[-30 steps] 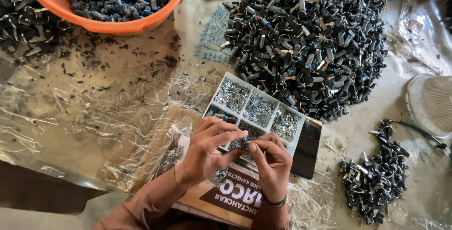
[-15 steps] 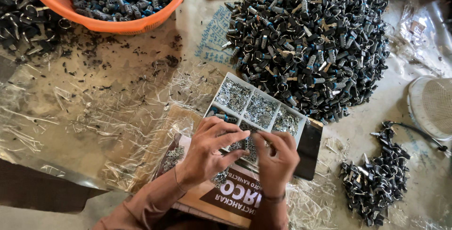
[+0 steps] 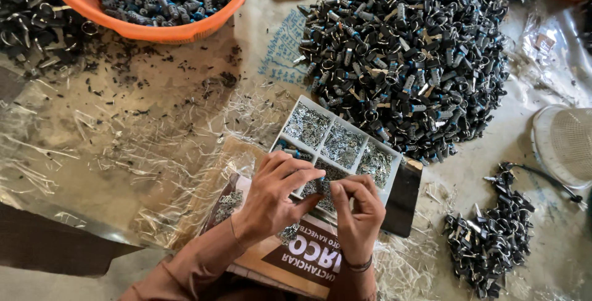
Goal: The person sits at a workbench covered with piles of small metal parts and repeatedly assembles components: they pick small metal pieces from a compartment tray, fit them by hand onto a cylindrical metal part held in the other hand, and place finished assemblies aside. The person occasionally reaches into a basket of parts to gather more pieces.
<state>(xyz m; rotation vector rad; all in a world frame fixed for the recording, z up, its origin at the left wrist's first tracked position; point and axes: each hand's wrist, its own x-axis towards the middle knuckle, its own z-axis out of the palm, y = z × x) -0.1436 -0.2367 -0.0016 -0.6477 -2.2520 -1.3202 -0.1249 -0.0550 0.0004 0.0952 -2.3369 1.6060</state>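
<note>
So both hands were working right over 1 white divided tray [image 3: 394, 153], the kind with little compartments full of tiny silver metal bits; I could count 3 compartments along the far row, the rest were hidden under the hands. The left hand [image 3: 274, 197] had its fingers curled in, nearly closed, pinching 1 small dark clip piece [image 3: 322, 186] at the tips. The right hand [image 3: 359, 210] was curled the same way, fingertips meeting the left hand's on that same piece, just above the tray. Couldn't tell what exactly the piece was, too small.

Around them: 1 huge pile of black clips [image 3: 407, 54] beyond the tray, 1 smaller pile [image 3: 490, 239] off to the right, 1 orange basin [image 3: 154, 30] holding more, 1 white mesh basket [image 3: 564, 144] at the right edge, and a cardboard box [image 3: 296, 258] under the wrists.
</note>
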